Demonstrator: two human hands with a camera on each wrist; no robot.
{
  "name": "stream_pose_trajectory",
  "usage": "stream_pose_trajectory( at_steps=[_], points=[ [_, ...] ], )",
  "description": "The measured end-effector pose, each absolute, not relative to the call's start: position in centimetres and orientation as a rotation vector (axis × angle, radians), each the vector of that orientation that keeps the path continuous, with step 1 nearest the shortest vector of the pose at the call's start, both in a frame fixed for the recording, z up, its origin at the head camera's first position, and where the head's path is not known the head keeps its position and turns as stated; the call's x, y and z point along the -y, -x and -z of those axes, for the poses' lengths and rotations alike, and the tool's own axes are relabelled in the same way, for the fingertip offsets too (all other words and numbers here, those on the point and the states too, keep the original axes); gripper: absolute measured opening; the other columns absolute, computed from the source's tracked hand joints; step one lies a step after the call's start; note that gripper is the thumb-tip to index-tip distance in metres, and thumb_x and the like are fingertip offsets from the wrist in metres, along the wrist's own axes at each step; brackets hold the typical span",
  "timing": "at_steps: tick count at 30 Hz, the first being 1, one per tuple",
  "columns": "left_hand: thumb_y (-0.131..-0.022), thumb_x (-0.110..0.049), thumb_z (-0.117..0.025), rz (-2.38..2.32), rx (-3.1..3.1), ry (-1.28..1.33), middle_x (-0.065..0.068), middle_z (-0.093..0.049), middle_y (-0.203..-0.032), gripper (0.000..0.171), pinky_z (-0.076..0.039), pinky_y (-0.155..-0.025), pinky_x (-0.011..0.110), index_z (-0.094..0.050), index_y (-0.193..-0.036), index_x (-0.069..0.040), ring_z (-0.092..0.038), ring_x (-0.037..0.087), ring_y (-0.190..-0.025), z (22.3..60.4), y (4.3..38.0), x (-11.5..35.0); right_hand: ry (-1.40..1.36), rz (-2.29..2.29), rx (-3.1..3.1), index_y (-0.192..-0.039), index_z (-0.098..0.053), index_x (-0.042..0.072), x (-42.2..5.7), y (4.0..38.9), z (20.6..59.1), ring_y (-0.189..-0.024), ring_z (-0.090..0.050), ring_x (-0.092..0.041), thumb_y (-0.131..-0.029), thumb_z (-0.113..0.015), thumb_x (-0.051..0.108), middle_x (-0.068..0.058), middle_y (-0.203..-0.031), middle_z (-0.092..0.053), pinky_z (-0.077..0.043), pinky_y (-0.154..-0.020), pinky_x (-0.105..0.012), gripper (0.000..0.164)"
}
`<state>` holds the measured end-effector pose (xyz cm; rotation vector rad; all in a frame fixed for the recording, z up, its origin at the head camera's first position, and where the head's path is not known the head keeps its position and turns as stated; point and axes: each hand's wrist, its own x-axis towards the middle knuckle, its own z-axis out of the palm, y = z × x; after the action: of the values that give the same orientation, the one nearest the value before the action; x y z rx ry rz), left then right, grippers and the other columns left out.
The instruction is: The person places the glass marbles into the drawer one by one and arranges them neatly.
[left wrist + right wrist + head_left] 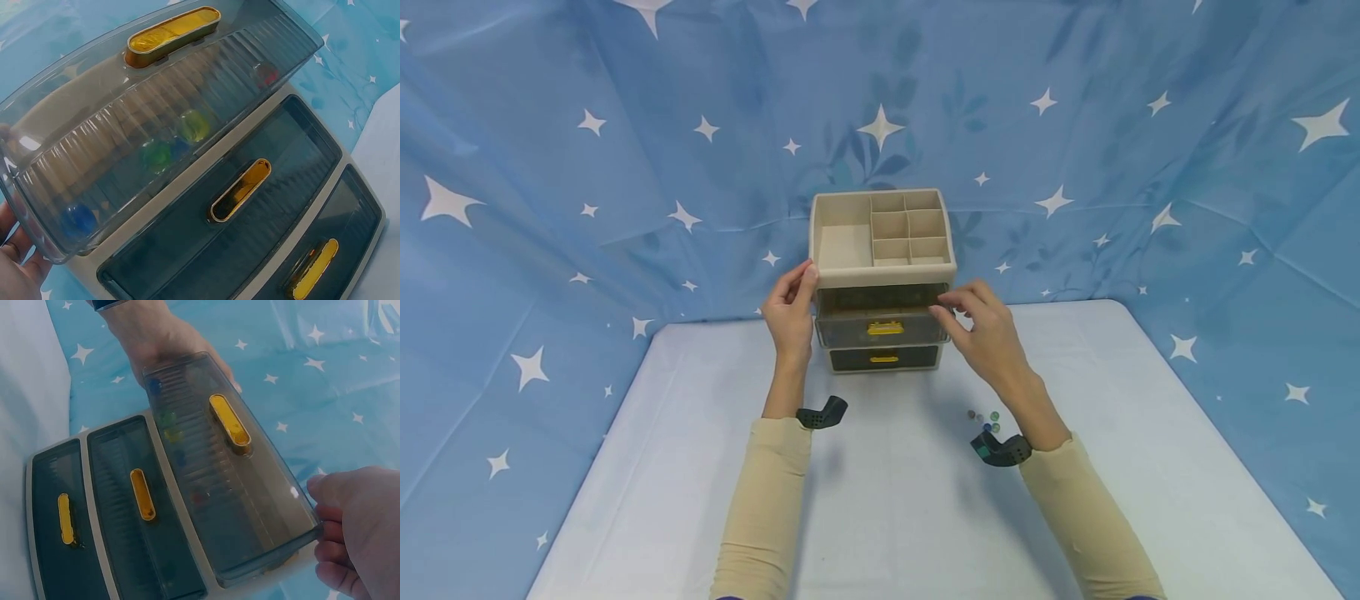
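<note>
At the centre of the head view a cream storage organizer [887,276] stands toward the back of a white table [880,508], its clear top drawer [850,332] jutting forward. The person's left hand [791,315] grips the organizer's upper left corner, thumb at the front and forefinger bent close beside it. The right hand [990,335] reaches to the drawer's right front corner, fingers bent and the thumb a little apart from the forefinger; whether it pinches the clear rim or only touches it cannot be told for sure. Through the drawer's front, the left wrist view shows a blue marble [78,220] at lower left, a green marble [156,155] and a yellow-green marble [194,127] near the middle, and a red marble [267,74] at upper right; another bluish one is half hidden between the middle pair. In the head view, loose marbles [987,427] lie in a small cluster right of centre, close above the right wrist's dark strap [1002,451]. The left hand is cut off at the lower left of its own wrist view, the right hand at the right edge of its own. Two yellow handles show in the head view, against three in each wrist view.
</note>
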<state>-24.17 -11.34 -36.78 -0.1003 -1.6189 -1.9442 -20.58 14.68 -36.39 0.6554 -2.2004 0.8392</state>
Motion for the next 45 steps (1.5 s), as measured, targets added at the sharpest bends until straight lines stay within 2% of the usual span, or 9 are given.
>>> stream_pose_trajectory(
  at_steps=[20, 45],
  points=[
    [-0.095, -0.014, -0.069, 1.950, 1.631, 0.081, -0.015, -0.071, -0.091, 0.030, -0.050, -0.073, 0.019, -0.071, -0.118, 0.005, -0.060, 0.002, -0.080, 36.8, 24.1, 11.4, -0.586, -0.824, 2.216, -0.103, -0.071, -0.001, -16.0, 18.6, 37.2, -0.086, -0.062, -0.025, -0.088, -0.077, 0.012, -0.013, -0.095, -0.063, -0.056, -0.074, -0.039, 0.021],
    [-0.095, -0.014, -0.069, 1.967, 1.638, 0.076, -0.014, -0.071, -0.091, 0.030, -0.050, -0.073, 0.019, -0.070, -0.118, 0.005, -0.060, 0.003, -0.080, 36.8, 24.1, 11.4, -0.452, -0.822, 2.311, -0.104, -0.071, 0.001, -18.6, 16.7, 41.2, -0.084, -0.060, -0.022, -0.087, -0.078, 0.013, -0.010, -0.094, -0.064, -0.054, -0.071, -0.037, 0.023]
  ],
)
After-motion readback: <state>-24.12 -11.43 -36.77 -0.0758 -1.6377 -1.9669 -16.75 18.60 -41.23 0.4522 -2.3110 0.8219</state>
